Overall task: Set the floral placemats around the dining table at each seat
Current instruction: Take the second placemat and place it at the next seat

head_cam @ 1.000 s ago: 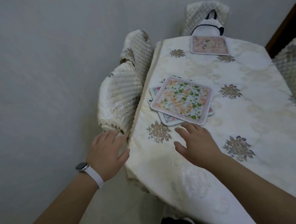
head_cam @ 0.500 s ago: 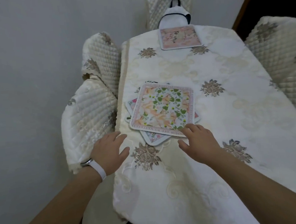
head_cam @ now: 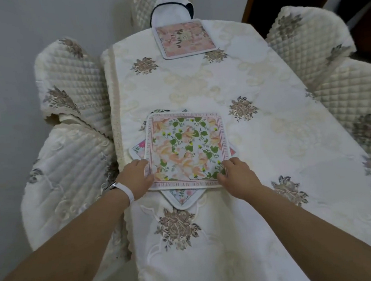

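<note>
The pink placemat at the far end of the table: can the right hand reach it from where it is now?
Probably not without stepping forward. The right hand rests on the top placemat of the stack; the pink placemat lies at the far end. Only bare tablecloth lies between.

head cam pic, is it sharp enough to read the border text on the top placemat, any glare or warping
Head view: light is soft and even, no glare on the tablecloth; the top placemat is fairly sharp, its border lettering only partly legible; the far pink placemat looks softer; wide-angle warping bows the table edges and the chairs.
</note>
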### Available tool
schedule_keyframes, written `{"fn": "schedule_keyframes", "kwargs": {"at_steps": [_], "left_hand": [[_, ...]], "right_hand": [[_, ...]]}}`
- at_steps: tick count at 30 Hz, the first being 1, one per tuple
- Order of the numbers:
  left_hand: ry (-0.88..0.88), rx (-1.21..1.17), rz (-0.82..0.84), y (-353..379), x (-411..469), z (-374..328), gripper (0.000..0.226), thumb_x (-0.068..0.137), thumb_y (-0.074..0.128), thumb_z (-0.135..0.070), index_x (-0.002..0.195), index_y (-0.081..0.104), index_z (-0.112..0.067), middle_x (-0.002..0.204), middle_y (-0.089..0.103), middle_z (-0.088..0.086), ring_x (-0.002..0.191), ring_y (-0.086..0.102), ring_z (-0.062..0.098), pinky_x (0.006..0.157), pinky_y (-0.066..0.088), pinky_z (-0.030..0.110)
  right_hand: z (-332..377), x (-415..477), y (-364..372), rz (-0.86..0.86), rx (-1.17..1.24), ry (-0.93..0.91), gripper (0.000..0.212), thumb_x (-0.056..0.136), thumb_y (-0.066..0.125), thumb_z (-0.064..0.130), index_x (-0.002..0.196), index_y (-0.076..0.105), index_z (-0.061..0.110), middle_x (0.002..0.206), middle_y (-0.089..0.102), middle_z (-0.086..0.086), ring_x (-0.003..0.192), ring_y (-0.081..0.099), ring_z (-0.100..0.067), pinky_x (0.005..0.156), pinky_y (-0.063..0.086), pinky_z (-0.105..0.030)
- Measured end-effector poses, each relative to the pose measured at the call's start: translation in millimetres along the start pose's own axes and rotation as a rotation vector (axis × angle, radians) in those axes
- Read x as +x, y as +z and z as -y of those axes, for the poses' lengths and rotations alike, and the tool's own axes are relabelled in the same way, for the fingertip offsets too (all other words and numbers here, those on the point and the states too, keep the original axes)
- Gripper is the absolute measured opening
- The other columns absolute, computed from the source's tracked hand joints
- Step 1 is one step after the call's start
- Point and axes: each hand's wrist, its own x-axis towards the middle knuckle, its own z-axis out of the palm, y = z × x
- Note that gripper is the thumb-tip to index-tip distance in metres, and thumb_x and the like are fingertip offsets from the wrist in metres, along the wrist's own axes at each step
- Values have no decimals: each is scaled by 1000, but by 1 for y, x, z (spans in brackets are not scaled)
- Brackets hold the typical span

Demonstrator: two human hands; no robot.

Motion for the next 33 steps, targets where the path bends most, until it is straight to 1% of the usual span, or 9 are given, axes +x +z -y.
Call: {"fn": "schedule_keyframes", "kwargs": {"at_steps": [4, 10, 11, 13, 16, 19, 23, 26, 33], "left_hand": [[-26, -72, 44, 1, 26, 1, 60, 91, 52, -37, 143, 36, -11, 145, 41, 13, 127, 44, 30, 99, 40, 39], [-45, -199, -42, 4, 54, -5, 56, 88, 56, -30, 139, 41, -11, 138, 46, 13, 123, 46, 31, 97, 41, 38], [-73, -264, -71, 4, 57, -8, 55, 87, 57, -28, 138, 42, -13, 132, 50, 11, 118, 50, 30, 92, 46, 37], [-173, -476, -170, 5, 63, -17, 49, 85, 60, -22, 131, 46, -17, 112, 60, 4, 95, 62, 23, 66, 51, 29], [-314, -648, -251, 11, 68, -24, 41, 87, 59, -16, 126, 47, -19, 100, 62, -1, 71, 59, 10, 50, 40, 21], [-323, -607, -204, 19, 66, -25, 29, 93, 51, -16, 121, 48, -17, 100, 57, 1, 72, 54, 18, 50, 36, 23], [-331, -619, -218, 22, 60, -26, 25, 95, 47, -14, 120, 49, -16, 100, 56, 1, 79, 53, 23, 58, 39, 28], [-310, -645, -213, 19, 52, -25, 27, 94, 47, -13, 121, 49, -20, 101, 59, 0, 81, 56, 22, 64, 42, 30], [-213, -752, -225, 8, 15, -24, 31, 92, 49, -15, 118, 50, -32, 97, 62, -11, 80, 62, 14, 60, 47, 28]], "right_hand": [[1, 26, 3, 3, 108, 66, 47, 90, 49, 41, 129, 50, 15, 132, 47, -8, 116, 47, -29, 92, 46, -42], [2, 55, 8, -51, 252, 181, 56, 88, 54, 40, 138, 44, 15, 138, 42, -11, 121, 44, -31, 93, 40, -40], [1, 60, 9, -58, 272, 207, 58, 87, 56, 40, 139, 43, 16, 137, 42, -12, 122, 44, -32, 94, 41, -41], [-2, 66, 9, -80, 317, 250, 63, 84, 61, 38, 139, 40, 17, 134, 44, -13, 120, 46, -33, 93, 42, -42], [-8, 70, 9, -129, 440, 300, 66, 83, 63, 30, 142, 35, 16, 126, 50, -9, 107, 57, -29, 84, 49, -38], [-12, 70, 10, -121, 630, 351, 57, 86, 58, 20, 138, 37, 19, 101, 56, 11, 74, 60, -7, 55, 45, -25], [-10, 64, 8, -119, 799, 395, 27, 84, 55, 14, 110, 51, 23, 92, 64, 9, 66, 63, -8, 37, 43, -14], [-6, 55, 3, -125, 812, 367, 25, 86, 54, 14, 107, 50, 26, 91, 63, 12, 71, 63, -8, 44, 46, -18], [6, 20, -6, -164, 799, 301, 27, 88, 52, 17, 112, 48, 30, 93, 63, 15, 78, 64, -7, 56, 50, -26]]}}
